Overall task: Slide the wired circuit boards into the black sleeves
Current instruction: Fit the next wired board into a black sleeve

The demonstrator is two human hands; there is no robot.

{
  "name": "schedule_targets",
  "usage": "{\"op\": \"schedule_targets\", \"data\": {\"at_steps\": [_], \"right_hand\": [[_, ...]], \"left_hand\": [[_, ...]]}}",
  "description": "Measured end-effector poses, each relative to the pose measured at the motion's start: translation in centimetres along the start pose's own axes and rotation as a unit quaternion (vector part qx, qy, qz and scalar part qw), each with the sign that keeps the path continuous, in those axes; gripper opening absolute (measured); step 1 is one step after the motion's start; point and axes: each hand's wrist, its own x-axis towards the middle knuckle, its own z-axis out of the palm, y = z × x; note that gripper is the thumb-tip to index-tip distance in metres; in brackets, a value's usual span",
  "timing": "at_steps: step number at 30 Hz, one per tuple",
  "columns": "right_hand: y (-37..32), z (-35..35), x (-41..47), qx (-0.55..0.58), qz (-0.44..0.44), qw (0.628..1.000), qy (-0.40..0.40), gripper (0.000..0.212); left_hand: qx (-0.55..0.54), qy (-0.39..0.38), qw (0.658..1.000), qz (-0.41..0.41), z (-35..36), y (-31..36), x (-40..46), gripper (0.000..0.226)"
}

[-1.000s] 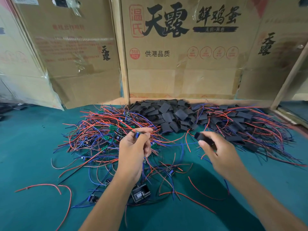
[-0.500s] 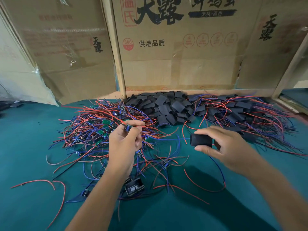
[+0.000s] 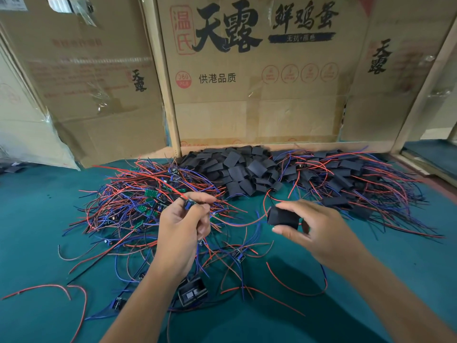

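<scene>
Your left hand [image 3: 181,233] pinches a small wired circuit board [image 3: 190,203]; your right hand [image 3: 314,231] grips a flat black sleeve [image 3: 283,217] between thumb and fingers.

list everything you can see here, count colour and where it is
wired circuit boards: a tangled heap, too many to count, green boards with red and blue wires, left-centre of the table
empty black sleeves: a pile, too many to count, black, centre back by the cardboard
sleeved boards: a heap, black sleeves with red and blue wires, right back
loose boards and wires: several, red and blue, near side of the table
small black open-fronted part: one, near edge, beside the left forearm
table: one, teal cover
cardboard boxes: several, brown with black print, standing behind the table
left hand: pinches one small blue-tipped board
right hand: holds one black sleeve
</scene>
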Motion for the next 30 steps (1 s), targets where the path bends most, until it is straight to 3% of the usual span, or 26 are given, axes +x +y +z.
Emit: {"op": "schedule_targets", "data": {"at_steps": [7, 20, 26, 30], "right_hand": [[0.6, -0.4, 0.0, 0.006, 0.001, 1.000, -0.025, 0.043], [1.0, 0.0, -0.1, 0.005, -0.047, 0.998, -0.034, 0.040], [-0.1, 0.6, 0.2, -0.124, -0.124, 0.985, 0.003, 0.041], [-1.6, 1.7, 0.2, -0.191, -0.124, 0.973, 0.039, 0.041]], "left_hand": [[0.012, 0.000, 1.000, -0.008, 0.3, 0.0, -0.1, 0.024], [0.018, -0.009, 1.000, -0.007, 0.1, 0.0, 0.0, 0.037], [0.063, -0.010, 0.998, -0.024, 0.5, -0.3, -0.2, 0.029], [0.041, -0.074, 0.994, -0.069, 1.9, -1.2, -1.1, 0.031]]}}
